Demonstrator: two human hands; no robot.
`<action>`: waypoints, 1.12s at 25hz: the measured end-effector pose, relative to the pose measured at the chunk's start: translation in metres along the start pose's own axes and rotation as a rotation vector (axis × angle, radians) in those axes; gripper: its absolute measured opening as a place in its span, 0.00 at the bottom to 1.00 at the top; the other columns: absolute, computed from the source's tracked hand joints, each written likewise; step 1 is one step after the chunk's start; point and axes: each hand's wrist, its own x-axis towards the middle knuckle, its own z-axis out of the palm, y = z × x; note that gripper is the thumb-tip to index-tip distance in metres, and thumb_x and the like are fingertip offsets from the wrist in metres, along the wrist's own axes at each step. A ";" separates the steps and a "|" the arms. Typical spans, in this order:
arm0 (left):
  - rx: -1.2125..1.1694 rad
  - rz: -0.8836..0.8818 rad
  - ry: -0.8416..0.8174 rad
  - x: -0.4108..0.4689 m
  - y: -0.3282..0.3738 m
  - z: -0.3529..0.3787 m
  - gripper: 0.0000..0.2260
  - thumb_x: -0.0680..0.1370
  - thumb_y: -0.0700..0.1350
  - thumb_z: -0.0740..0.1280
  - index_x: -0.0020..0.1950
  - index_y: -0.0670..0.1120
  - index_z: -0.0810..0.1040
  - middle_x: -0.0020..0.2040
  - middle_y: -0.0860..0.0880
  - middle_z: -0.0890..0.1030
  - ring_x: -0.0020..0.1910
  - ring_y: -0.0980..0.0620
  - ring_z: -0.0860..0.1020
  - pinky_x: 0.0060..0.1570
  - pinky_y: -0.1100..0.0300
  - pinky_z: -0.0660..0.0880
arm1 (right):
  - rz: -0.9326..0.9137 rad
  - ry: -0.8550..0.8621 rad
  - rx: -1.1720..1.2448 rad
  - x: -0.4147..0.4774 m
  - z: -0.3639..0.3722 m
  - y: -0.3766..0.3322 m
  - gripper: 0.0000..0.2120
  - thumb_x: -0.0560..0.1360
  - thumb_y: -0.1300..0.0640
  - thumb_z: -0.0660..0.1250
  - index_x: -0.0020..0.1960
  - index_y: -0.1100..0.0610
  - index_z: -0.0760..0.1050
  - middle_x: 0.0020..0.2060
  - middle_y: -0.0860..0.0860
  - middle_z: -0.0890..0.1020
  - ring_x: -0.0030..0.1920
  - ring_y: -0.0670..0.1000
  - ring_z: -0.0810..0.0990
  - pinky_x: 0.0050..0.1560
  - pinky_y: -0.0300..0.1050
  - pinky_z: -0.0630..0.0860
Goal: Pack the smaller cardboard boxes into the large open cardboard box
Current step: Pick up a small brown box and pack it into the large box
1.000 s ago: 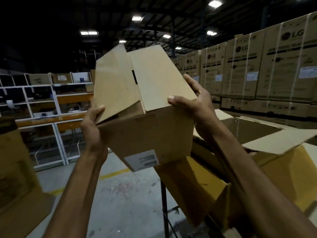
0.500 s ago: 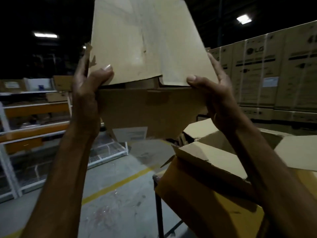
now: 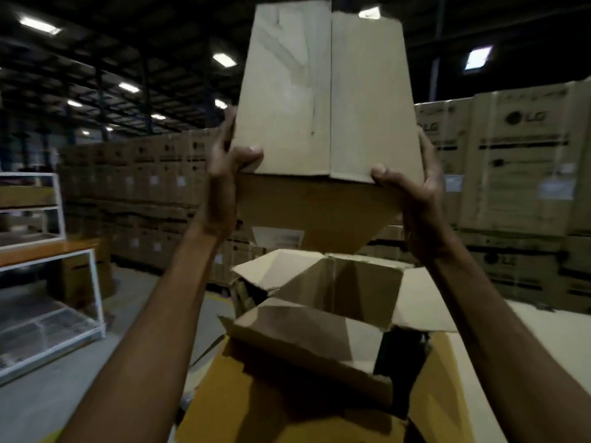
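Grey concrete floor (image 3: 57,407), with a faint yellow line running toward the lower middle. On it at left, a white-framed metal shelf rack (image 3: 92,282) with orange boards and wire-mesh lower trays. Along the back and right, stacked rows of printed LG cartons (image 3: 518,174) standing on the floor, wall to wall. Near centre, a large open cardboard box (image 3: 323,356), flaps splayed outward; its support hidden beneath it.
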 end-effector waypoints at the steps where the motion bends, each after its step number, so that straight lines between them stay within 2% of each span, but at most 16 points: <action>1: -0.004 -0.029 -0.017 0.005 -0.016 0.002 0.22 0.80 0.34 0.58 0.74 0.45 0.71 0.68 0.41 0.79 0.65 0.41 0.79 0.56 0.52 0.79 | 0.030 0.022 -0.019 -0.001 -0.006 0.008 0.43 0.71 0.54 0.75 0.81 0.51 0.59 0.67 0.53 0.75 0.61 0.46 0.81 0.54 0.44 0.82; 5: -0.007 -0.138 -0.043 0.011 -0.067 0.020 0.21 0.82 0.38 0.58 0.75 0.45 0.71 0.67 0.38 0.78 0.64 0.39 0.79 0.52 0.50 0.81 | 0.103 0.057 -0.112 0.004 -0.033 0.031 0.44 0.70 0.54 0.75 0.81 0.51 0.58 0.67 0.51 0.75 0.57 0.41 0.81 0.50 0.39 0.81; 9: -0.016 -0.267 -0.044 0.020 -0.095 0.020 0.22 0.81 0.45 0.61 0.76 0.48 0.70 0.65 0.41 0.81 0.60 0.41 0.82 0.47 0.50 0.82 | 0.186 0.097 -0.204 0.010 -0.038 0.045 0.44 0.70 0.49 0.75 0.81 0.50 0.58 0.66 0.50 0.76 0.59 0.46 0.80 0.49 0.38 0.81; 13: -0.065 -0.440 -0.059 0.032 -0.132 0.009 0.23 0.81 0.45 0.59 0.78 0.48 0.68 0.64 0.43 0.81 0.54 0.46 0.85 0.44 0.54 0.82 | 0.349 0.145 -0.297 0.009 -0.028 0.064 0.43 0.74 0.48 0.75 0.82 0.48 0.56 0.66 0.50 0.72 0.59 0.48 0.78 0.41 0.34 0.80; 15: -0.077 -0.529 -0.093 0.037 -0.152 0.002 0.24 0.82 0.46 0.59 0.79 0.51 0.66 0.67 0.46 0.77 0.57 0.48 0.83 0.48 0.53 0.83 | 0.394 0.167 -0.378 0.009 -0.023 0.074 0.37 0.76 0.47 0.73 0.80 0.46 0.62 0.66 0.50 0.71 0.59 0.48 0.77 0.41 0.35 0.80; 16: -0.073 -0.561 -0.123 0.040 -0.163 -0.002 0.24 0.81 0.49 0.60 0.79 0.52 0.68 0.69 0.47 0.75 0.60 0.46 0.81 0.54 0.49 0.83 | 0.406 0.171 -0.414 0.011 -0.021 0.078 0.33 0.76 0.45 0.73 0.78 0.46 0.67 0.66 0.50 0.73 0.60 0.48 0.78 0.45 0.37 0.80; 19: 0.000 -0.589 -0.197 0.047 -0.189 -0.010 0.19 0.78 0.54 0.64 0.66 0.52 0.81 0.65 0.45 0.79 0.63 0.41 0.79 0.62 0.39 0.78 | 0.471 0.185 -0.524 0.018 -0.014 0.083 0.23 0.74 0.42 0.73 0.68 0.48 0.79 0.63 0.48 0.79 0.61 0.49 0.78 0.56 0.47 0.78; 21: 0.018 -0.597 -0.207 0.051 -0.201 -0.011 0.16 0.78 0.56 0.67 0.61 0.50 0.82 0.61 0.43 0.81 0.60 0.41 0.81 0.62 0.38 0.78 | 0.542 0.186 -0.560 0.023 -0.010 0.089 0.20 0.74 0.40 0.73 0.62 0.48 0.82 0.58 0.47 0.81 0.59 0.48 0.79 0.55 0.48 0.76; 23: 0.068 -0.610 -0.237 0.054 -0.214 -0.012 0.17 0.77 0.58 0.69 0.58 0.47 0.83 0.58 0.39 0.82 0.57 0.39 0.82 0.56 0.42 0.79 | 0.625 0.157 -0.613 0.024 -0.008 0.101 0.18 0.73 0.37 0.73 0.55 0.47 0.83 0.53 0.46 0.83 0.55 0.48 0.80 0.52 0.48 0.74; 25: 0.178 -0.629 -0.318 0.054 -0.231 -0.012 0.19 0.75 0.61 0.71 0.54 0.47 0.84 0.55 0.40 0.83 0.50 0.37 0.80 0.46 0.51 0.75 | 0.699 0.085 -0.712 0.020 -0.011 0.119 0.19 0.72 0.33 0.71 0.51 0.46 0.84 0.50 0.47 0.84 0.52 0.49 0.80 0.49 0.47 0.71; 26: 0.265 -0.642 -0.398 0.053 -0.240 -0.012 0.19 0.75 0.61 0.71 0.54 0.48 0.85 0.55 0.42 0.83 0.47 0.39 0.79 0.43 0.54 0.72 | 0.730 0.057 -0.751 0.017 -0.013 0.128 0.20 0.72 0.32 0.71 0.50 0.47 0.85 0.49 0.48 0.84 0.52 0.49 0.80 0.49 0.46 0.70; 28: 0.503 -0.669 -0.623 0.046 -0.259 -0.014 0.17 0.79 0.60 0.68 0.60 0.50 0.84 0.60 0.47 0.82 0.51 0.46 0.79 0.47 0.56 0.72 | 0.794 -0.035 -0.818 0.009 -0.017 0.149 0.22 0.71 0.32 0.72 0.52 0.47 0.86 0.52 0.48 0.84 0.56 0.51 0.80 0.52 0.47 0.72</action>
